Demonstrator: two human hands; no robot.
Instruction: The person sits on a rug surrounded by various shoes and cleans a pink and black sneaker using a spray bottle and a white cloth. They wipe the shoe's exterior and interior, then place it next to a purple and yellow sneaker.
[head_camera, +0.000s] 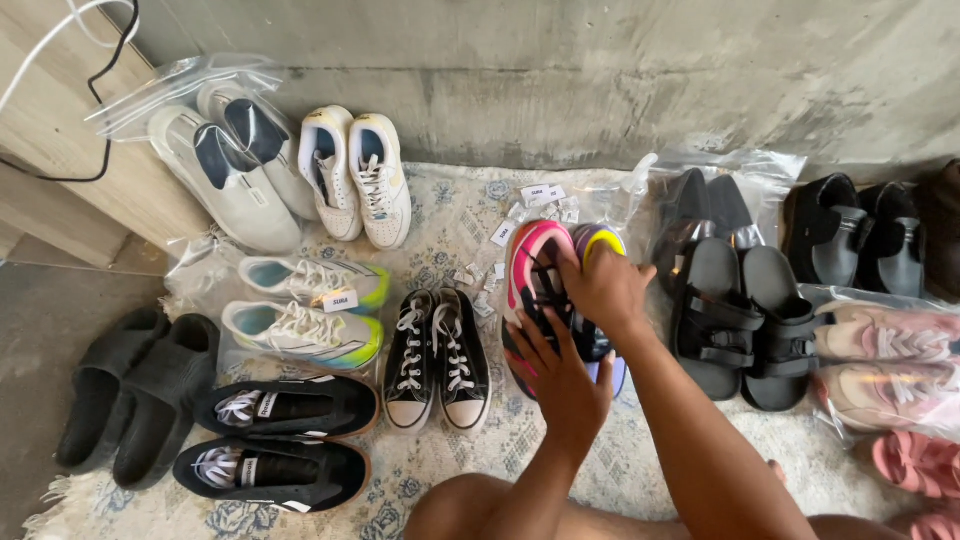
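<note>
A pair of pink, purple and yellow sneakers (535, 262) lies on the patterned rug (440, 215) in the middle. My right hand (603, 285) rests on top of the pair near the heels, fingers curled over the laces. My left hand (560, 378) presses on the toe end, fingers spread over the shoes. Left of them stands a pair of black canvas sneakers with white laces (437, 358). Right of them lies a pair of black strap sandals (745, 320).
White sneakers in a clear bag (230, 160), white low-tops (357, 175), green-soled runners (305, 310), black slides (135, 390) and black sneakers (275, 440) lie left. Pink shoes (885, 365), dark shoes (860, 235) lie right. Small paper tags (540, 200) lie near the concrete wall (600, 70).
</note>
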